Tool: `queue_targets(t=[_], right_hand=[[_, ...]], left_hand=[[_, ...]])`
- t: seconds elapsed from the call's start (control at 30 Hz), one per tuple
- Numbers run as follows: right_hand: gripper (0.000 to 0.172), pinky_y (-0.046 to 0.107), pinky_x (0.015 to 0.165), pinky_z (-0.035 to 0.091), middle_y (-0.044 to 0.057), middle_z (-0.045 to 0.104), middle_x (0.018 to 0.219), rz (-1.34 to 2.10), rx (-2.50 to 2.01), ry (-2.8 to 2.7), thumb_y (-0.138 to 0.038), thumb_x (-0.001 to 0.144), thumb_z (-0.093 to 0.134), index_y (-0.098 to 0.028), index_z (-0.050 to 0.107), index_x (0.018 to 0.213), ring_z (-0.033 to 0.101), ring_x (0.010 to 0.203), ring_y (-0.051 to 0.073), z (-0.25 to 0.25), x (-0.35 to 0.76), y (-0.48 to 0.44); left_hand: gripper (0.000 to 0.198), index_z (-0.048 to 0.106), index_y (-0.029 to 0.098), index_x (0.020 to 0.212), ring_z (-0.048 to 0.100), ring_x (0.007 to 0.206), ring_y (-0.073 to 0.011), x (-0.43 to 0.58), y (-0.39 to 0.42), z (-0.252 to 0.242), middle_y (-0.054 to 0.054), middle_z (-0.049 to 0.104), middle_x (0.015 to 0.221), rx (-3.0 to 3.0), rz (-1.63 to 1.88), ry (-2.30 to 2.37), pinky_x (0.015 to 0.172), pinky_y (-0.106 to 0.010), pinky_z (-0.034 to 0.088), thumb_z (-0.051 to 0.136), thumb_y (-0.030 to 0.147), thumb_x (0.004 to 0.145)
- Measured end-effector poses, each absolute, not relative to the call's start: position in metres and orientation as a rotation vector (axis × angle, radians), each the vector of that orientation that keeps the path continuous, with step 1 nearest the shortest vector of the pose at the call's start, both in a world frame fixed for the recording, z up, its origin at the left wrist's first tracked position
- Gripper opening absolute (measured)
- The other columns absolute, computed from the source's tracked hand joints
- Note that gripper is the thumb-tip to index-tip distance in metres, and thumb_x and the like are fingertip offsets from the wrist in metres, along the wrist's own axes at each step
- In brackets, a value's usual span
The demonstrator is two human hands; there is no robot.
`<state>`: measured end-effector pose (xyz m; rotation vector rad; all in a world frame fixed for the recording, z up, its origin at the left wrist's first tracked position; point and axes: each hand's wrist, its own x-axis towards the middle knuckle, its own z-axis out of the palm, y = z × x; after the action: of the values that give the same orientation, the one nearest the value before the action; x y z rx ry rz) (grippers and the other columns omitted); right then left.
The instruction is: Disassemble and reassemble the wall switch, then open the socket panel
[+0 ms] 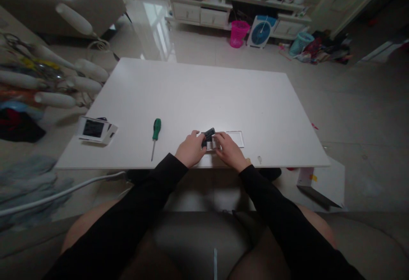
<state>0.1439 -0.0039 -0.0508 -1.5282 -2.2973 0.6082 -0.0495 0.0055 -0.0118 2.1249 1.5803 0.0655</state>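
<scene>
Close to the near edge of the table, my left hand (191, 148) has its fingers closed on a small black plastic part (209, 133). My right hand (230, 149) meets it from the other side, fingers bent against the same part. Below the black part, between my hands, shows a small pale piece (210, 145), partly hidden by my fingers. A thin white rectangular frame (242, 139) lies flat just beyond my right hand. To the left of my hands rests a green-handled screwdriver (156, 130), its shaft toward me.
The white table (204, 92) spans the middle. At its left end stands a small white box (105, 131) with a dark panel. A tiny clear item (260, 159) lies near the front edge. A white carton (329, 182) is on the floor at right; a floor lamp (83, 69) stands at left.
</scene>
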Motion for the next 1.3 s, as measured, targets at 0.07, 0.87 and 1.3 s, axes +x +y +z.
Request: queue_targets(t=[0.07, 0.87, 1.3], right_hand=[[0.048, 0.043, 0.112, 0.046, 0.016, 0.057, 0.144, 0.567, -1.566, -2.313, -0.004, 0.087, 0.056, -0.016, 0.056, 0.134, 0.052, 0.132, 0.028, -0.052, 0.139, -0.002], [0.011, 0.032, 0.078, 0.042, 0.007, 0.068, 0.094, 0.559, -1.577, -2.103, -0.012, 0.092, 0.056, -0.021, 0.062, 0.093, 0.059, 0.086, 0.022, -0.040, 0.155, 0.015], [0.006, 0.032, 0.074, 0.042, 0.002, 0.066, 0.078, 0.497, -1.879, -1.785, -0.017, 0.082, 0.061, -0.022, 0.061, 0.079, 0.061, 0.077, 0.021, -0.060, 0.240, 0.016]], left_hand=[[0.030, 0.063, 0.016, 0.126, 0.059, 0.136, -0.0319, -0.050, 0.006, -0.011, -0.018, 0.051, 0.151, 2.118, 0.086, 1.579, 0.110, -0.042, 0.052, 0.060, 0.024, 0.097], [0.025, 0.068, 0.017, 0.119, 0.067, 0.114, -0.0285, -0.057, 0.008, 0.000, -0.013, 0.064, 0.130, 2.102, 0.185, 1.595, 0.096, -0.038, 0.054, 0.061, 0.027, 0.097], [0.028, 0.069, 0.015, 0.120, 0.068, 0.108, -0.0289, -0.058, 0.011, -0.002, -0.014, 0.065, 0.128, 2.086, 0.179, 1.571, 0.089, -0.039, 0.053, 0.059, 0.029, 0.097]])
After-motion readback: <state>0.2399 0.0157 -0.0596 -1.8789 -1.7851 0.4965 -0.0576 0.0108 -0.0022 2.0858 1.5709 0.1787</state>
